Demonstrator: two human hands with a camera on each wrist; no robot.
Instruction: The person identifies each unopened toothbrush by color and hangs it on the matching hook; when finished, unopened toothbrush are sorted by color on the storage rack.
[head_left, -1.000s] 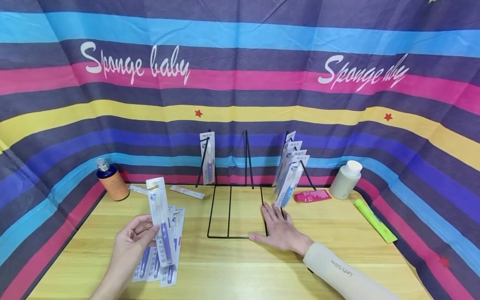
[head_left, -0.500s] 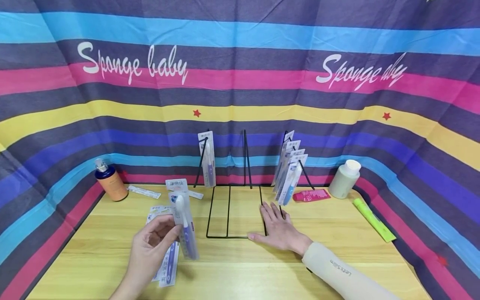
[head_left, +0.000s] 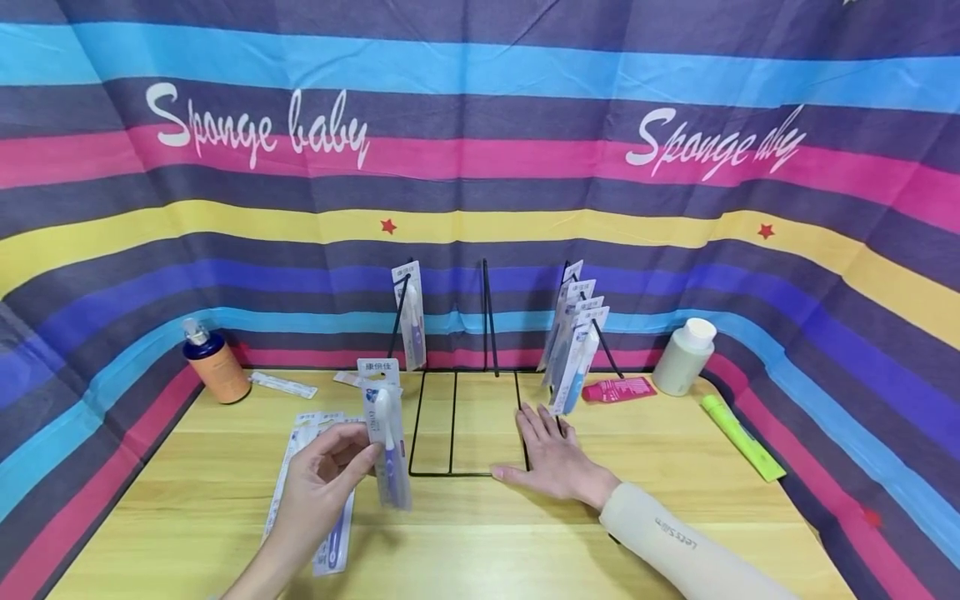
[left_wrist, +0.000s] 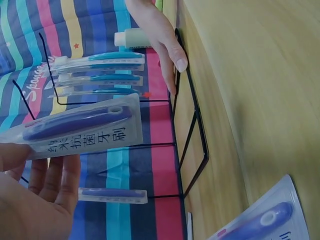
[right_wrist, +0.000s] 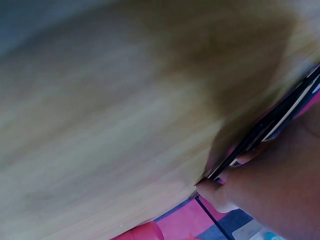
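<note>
My left hand (head_left: pixel 318 479) pinches a purple toothbrush in a clear blister pack (head_left: pixel 390 450), upright above the table, left of a black wire display rack (head_left: pixel 452 474). In the left wrist view the thumb and fingers hold the pack (left_wrist: pixel 75 125) by one edge. My right hand (head_left: pixel 558 462) rests with spread fingers on the right of the rack's base. From the rack's left hook hangs one purple packed toothbrush (head_left: pixel 412 321); several blue ones (head_left: pixel 579 367) hang on the right hook. The middle hook (head_left: pixel 489 321) bears nothing. More purple packed toothbrushes (head_left: pixel 333 542) lie beneath my left forearm.
At the back left stand an orange and blue pump bottle (head_left: pixel 217 367) and, lying flat, a slim white packet (head_left: pixel 283 384). To the right are a pink tube (head_left: pixel 619 389), a pale bottle (head_left: pixel 682 358) and a green tube (head_left: pixel 742 437). A striped cloth (head_left: pixel 480 192) hangs behind.
My left hand has carried the packed toothbrush rightward from over the pile toward the rack, turning the pack on the way. The right hand has stayed on the rack's base.
</note>
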